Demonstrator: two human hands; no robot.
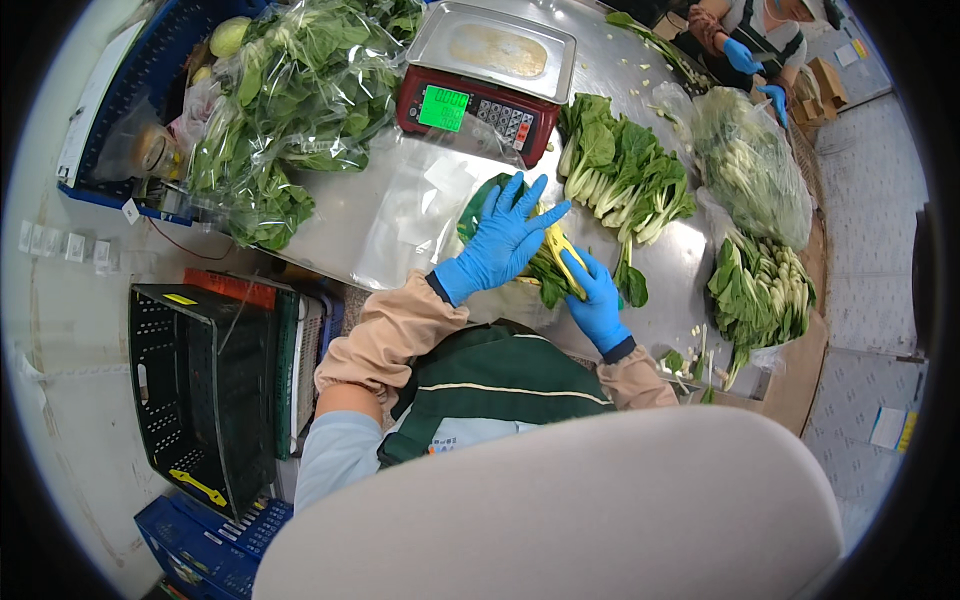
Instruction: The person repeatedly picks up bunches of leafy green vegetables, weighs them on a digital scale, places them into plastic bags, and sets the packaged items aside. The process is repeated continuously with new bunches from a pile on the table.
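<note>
My left hand (pixel 501 238), in a blue glove, lies with spread fingers over a small bunch of leafy greens (pixel 551 289), hiding much of it. My right hand (pixel 596 298), also gloved, grips a yellow strip (pixel 564 259) along the right side of that bunch. Whether the strip goes all the way around cannot be seen. Just beyond the hands, a row of loose bok choy (pixel 626 169) lies on the steel table (pixel 322 214). Clear plastic bags (pixel 412 214) lie flat left of my left hand.
A red digital scale (pixel 480 101) with a steel pan stands beyond the hands. Bagged greens (pixel 307 90) are heaped at left, more bagged greens (pixel 750 161) at right, beside a pile of bok choy (pixel 761 296). Crates (pixel 202 390) stand lower left. A co-worker (pixel 742 52) works at upper right.
</note>
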